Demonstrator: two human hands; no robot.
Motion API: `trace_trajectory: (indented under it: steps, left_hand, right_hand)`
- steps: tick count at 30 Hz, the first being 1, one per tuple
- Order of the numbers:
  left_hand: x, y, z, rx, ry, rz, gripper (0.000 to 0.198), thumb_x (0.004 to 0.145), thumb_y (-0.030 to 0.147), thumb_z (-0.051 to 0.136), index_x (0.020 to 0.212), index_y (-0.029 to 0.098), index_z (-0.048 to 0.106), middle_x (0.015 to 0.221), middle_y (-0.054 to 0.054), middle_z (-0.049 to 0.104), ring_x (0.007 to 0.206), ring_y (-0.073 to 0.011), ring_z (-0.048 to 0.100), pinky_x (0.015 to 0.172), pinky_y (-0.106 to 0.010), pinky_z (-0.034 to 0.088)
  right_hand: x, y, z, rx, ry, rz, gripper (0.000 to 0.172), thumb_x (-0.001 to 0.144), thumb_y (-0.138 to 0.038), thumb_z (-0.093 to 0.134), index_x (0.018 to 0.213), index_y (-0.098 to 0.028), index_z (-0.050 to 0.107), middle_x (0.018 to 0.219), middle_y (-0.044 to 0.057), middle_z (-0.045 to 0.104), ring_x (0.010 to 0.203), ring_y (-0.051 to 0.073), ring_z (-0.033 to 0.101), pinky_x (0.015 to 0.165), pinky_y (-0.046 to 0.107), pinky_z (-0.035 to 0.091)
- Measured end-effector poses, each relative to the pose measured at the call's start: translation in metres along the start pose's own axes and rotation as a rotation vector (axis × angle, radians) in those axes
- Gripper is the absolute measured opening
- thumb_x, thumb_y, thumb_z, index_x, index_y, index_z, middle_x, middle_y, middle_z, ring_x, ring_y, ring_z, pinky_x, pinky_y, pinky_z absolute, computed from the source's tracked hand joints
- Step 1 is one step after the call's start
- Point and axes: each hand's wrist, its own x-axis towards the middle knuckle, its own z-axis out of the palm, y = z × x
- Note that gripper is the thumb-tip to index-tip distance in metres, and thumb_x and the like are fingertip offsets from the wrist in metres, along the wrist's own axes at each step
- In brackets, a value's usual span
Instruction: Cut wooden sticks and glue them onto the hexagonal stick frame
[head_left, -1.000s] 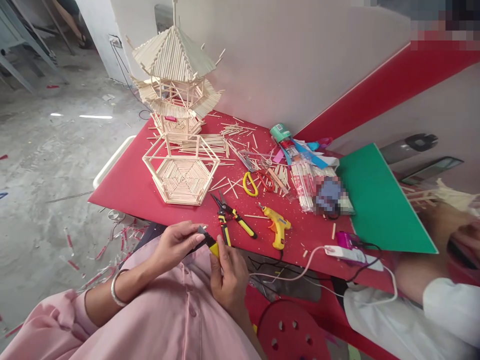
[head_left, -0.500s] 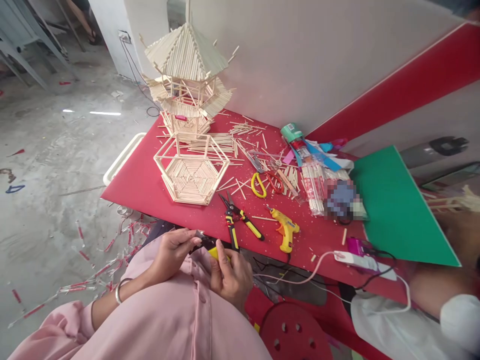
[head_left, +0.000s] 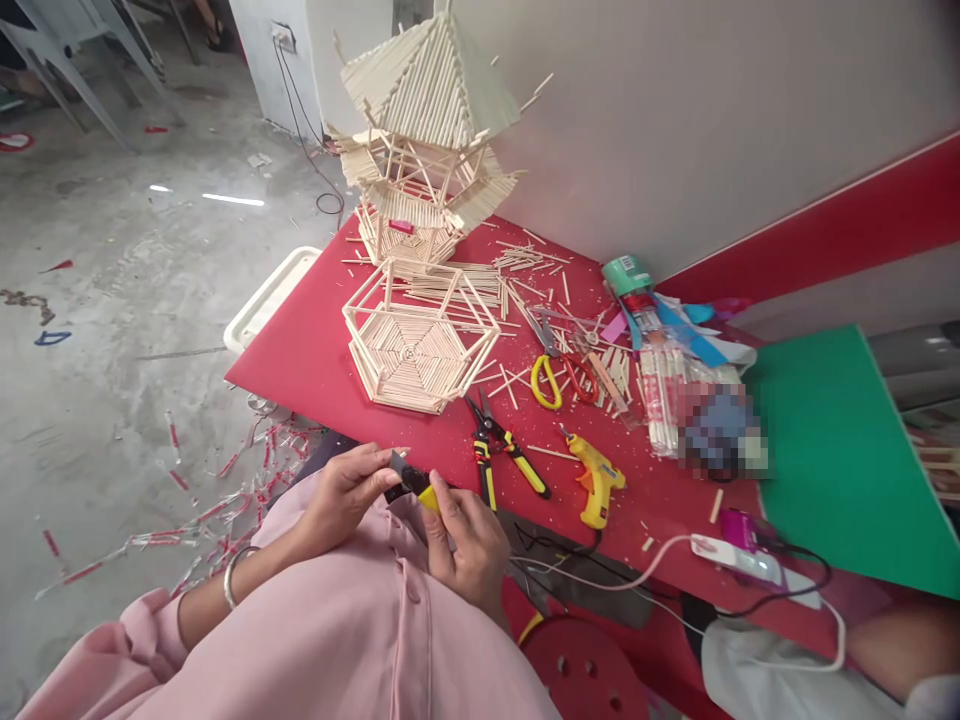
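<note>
Both my hands meet just in front of the near edge of the red table (head_left: 300, 360). My right hand (head_left: 469, 545) is closed round the yellow handle of a small black-and-yellow cutter (head_left: 411, 486). My left hand (head_left: 346, 495) pinches the cutter's black tip with thumb and fingers; I cannot see whether a stick is in it. A bangle sits on my left wrist. Beyond my hands stands a hexagonal stick basket (head_left: 420, 345), with a tall stick pagoda (head_left: 427, 140) behind it.
Yellow-handled pliers (head_left: 506, 455), a yellow glue gun (head_left: 596, 480), yellow and red scissors (head_left: 559, 370), loose sticks, stick packets (head_left: 664, 395) and a green sheet (head_left: 847, 450) lie on the table. A power strip (head_left: 742, 560) with cables sits at the front edge. Another person's arm shows at bottom right.
The view has swung left and tilted, so everything shifted right. My hands stay together on the cutter, lifted slightly toward the table edge. The other person's hands have left the right side.
</note>
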Motion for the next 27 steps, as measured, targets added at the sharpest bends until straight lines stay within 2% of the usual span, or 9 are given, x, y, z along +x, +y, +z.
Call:
trace_trajectory:
  steps: [9, 13, 18, 20, 22, 23, 24, 27]
  left_hand:
    - [0.002, -0.003, -0.001, 0.033, -0.005, -0.005, 0.039, 0.091, 0.049, 0.058, 0.089, 0.015, 0.077, 0.081, -0.009, 0.069, 0.077, -0.0194, 0.061, 0.071, -0.029, 0.046]
    - [0.004, -0.001, 0.000, 0.038, 0.035, -0.015, 0.042, 0.088, 0.052, 0.060, 0.082, 0.014, 0.077, 0.070, -0.007, 0.066, 0.068, -0.0174, 0.058, 0.066, -0.028, 0.046]
    - [0.000, -0.005, 0.001, 0.001, 0.074, -0.030, 0.042, 0.085, 0.052, 0.065, 0.071, 0.014, 0.077, 0.063, -0.006, 0.066, 0.059, -0.0150, 0.055, 0.058, -0.026, 0.044]
    - [-0.004, -0.010, -0.001, 0.011, 0.096, -0.052, 0.040, 0.083, 0.052, 0.067, 0.072, 0.015, 0.078, 0.065, -0.008, 0.069, 0.060, -0.0164, 0.058, 0.058, -0.027, 0.046]
    - [-0.009, -0.014, -0.003, 0.025, 0.162, -0.087, 0.039, 0.081, 0.052, 0.069, 0.076, 0.015, 0.080, 0.066, -0.008, 0.071, 0.059, -0.0167, 0.058, 0.057, -0.027, 0.047]
    - [-0.010, -0.016, -0.004, 0.025, 0.198, -0.104, 0.039, 0.080, 0.053, 0.069, 0.078, 0.016, 0.080, 0.066, -0.008, 0.071, 0.058, -0.0163, 0.058, 0.056, -0.027, 0.047]
    - [-0.011, -0.017, -0.004, 0.021, 0.213, -0.123, 0.039, 0.081, 0.053, 0.069, 0.081, 0.016, 0.081, 0.065, -0.007, 0.070, 0.056, -0.0152, 0.056, 0.055, -0.027, 0.046]
    - [-0.007, -0.014, -0.005, -0.001, 0.152, -0.138, 0.041, 0.083, 0.053, 0.067, 0.097, 0.017, 0.081, 0.074, -0.007, 0.071, 0.065, -0.0166, 0.059, 0.064, -0.029, 0.049]
  right_hand:
    - [0.005, 0.000, 0.002, -0.017, -0.003, 0.003, 0.047, 0.096, -0.022, 0.051, 0.142, -0.020, 0.051, 0.085, 0.005, 0.068, 0.075, 0.016, 0.064, 0.067, 0.026, 0.048]
    - [0.003, 0.000, 0.006, -0.034, 0.001, 0.002, 0.048, 0.095, -0.023, 0.051, 0.143, -0.021, 0.050, 0.087, 0.006, 0.068, 0.076, 0.016, 0.064, 0.069, 0.027, 0.048]
    - [-0.004, 0.001, 0.005, -0.168, 0.041, -0.029, 0.051, 0.094, -0.027, 0.056, 0.144, -0.025, 0.049, 0.087, 0.006, 0.069, 0.073, 0.017, 0.064, 0.068, 0.029, 0.047]
    - [-0.004, 0.002, 0.000, -0.230, 0.134, 0.038, 0.053, 0.093, -0.027, 0.057, 0.146, -0.025, 0.047, 0.088, 0.007, 0.068, 0.072, 0.018, 0.063, 0.067, 0.030, 0.046]
    - [-0.003, 0.003, -0.007, -0.281, 0.265, 0.142, 0.055, 0.093, -0.025, 0.056, 0.147, -0.023, 0.045, 0.089, 0.009, 0.068, 0.074, 0.020, 0.063, 0.068, 0.030, 0.047]
    - [-0.002, 0.003, -0.010, -0.283, 0.290, 0.168, 0.055, 0.093, -0.023, 0.056, 0.147, -0.022, 0.045, 0.089, 0.010, 0.068, 0.075, 0.020, 0.063, 0.068, 0.030, 0.047]
    - [0.000, 0.003, -0.012, -0.257, 0.275, 0.164, 0.054, 0.093, -0.022, 0.055, 0.147, -0.021, 0.046, 0.088, 0.009, 0.068, 0.075, 0.020, 0.063, 0.069, 0.030, 0.048]
    - [0.007, 0.001, -0.009, -0.081, 0.095, 0.069, 0.052, 0.094, -0.022, 0.054, 0.146, -0.024, 0.047, 0.085, 0.006, 0.068, 0.073, 0.017, 0.063, 0.068, 0.028, 0.049]
